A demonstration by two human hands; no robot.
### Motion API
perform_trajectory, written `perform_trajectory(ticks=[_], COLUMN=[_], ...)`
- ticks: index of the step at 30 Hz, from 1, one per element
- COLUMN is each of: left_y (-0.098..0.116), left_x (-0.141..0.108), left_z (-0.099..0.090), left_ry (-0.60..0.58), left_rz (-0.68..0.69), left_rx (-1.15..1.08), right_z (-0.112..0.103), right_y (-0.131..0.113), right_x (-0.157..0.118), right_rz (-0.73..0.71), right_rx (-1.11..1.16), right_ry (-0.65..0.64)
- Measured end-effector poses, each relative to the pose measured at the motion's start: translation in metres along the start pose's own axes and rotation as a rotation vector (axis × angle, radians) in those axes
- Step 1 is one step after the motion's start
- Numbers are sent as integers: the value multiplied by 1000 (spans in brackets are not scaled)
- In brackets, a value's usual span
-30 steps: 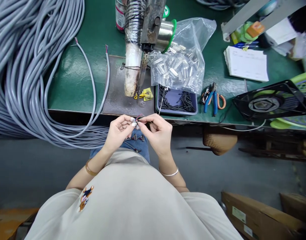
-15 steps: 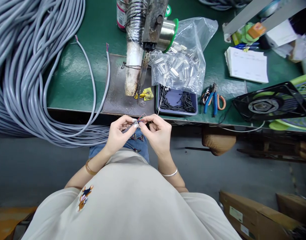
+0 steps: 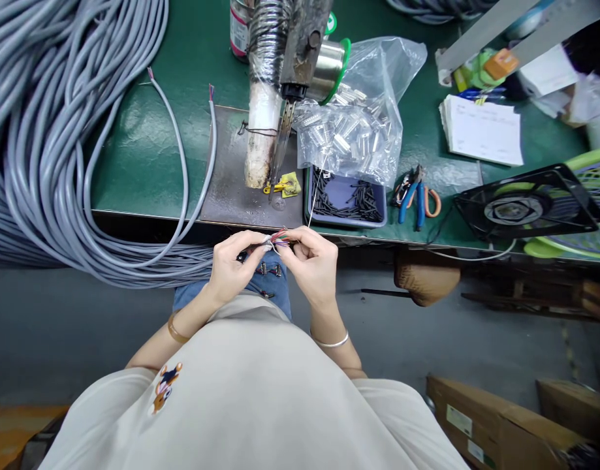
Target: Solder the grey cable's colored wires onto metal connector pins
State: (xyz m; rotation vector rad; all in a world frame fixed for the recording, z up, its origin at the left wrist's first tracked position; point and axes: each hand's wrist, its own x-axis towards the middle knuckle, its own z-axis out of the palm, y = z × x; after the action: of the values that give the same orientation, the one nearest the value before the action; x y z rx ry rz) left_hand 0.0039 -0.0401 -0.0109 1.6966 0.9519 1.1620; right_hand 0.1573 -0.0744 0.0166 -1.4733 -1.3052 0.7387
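My left hand [image 3: 238, 262] pinches the end of a grey cable just in front of the bench edge; most of the cable is hidden by the fingers. Thin coloured wires [image 3: 279, 239], red, green and purplish among them, fan out from that end. The fingertips of my right hand [image 3: 310, 260] are closed on these wires. Below the hands, several small connectors [image 3: 271, 269] lie on my jeans. Past the fingers, a soldering iron [image 3: 283, 140] points down from its mount, beside a solder spool [image 3: 329, 68]. A strand of solder wire [image 3: 317, 196] runs down towards my right hand.
A large coil of grey cable [image 3: 40, 130] fills the left side. On the bench stand a purple tray [image 3: 346, 223] of black pieces, a plastic bag [image 3: 378, 98] of metal connectors, pliers [image 3: 420, 202], a paper stack [image 3: 483, 130] and a black fan [image 3: 525, 205]. Cardboard boxes [image 3: 495, 418] stand lower right.
The coloured wires now show more fully, spread between the two hands, where before only a few showed. Both hands have barely moved.
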Motion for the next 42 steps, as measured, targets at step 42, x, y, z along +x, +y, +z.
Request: perform_trajectory(ticks=[42], left_y=[5], left_x=[-2], left_z=[6], left_ry=[29], left_rz=[-345], left_rx=[-349], right_z=[10], right_y=[9], right_x=[-5], right_rz=[-238], right_rx=[-92], right_ry=[114])
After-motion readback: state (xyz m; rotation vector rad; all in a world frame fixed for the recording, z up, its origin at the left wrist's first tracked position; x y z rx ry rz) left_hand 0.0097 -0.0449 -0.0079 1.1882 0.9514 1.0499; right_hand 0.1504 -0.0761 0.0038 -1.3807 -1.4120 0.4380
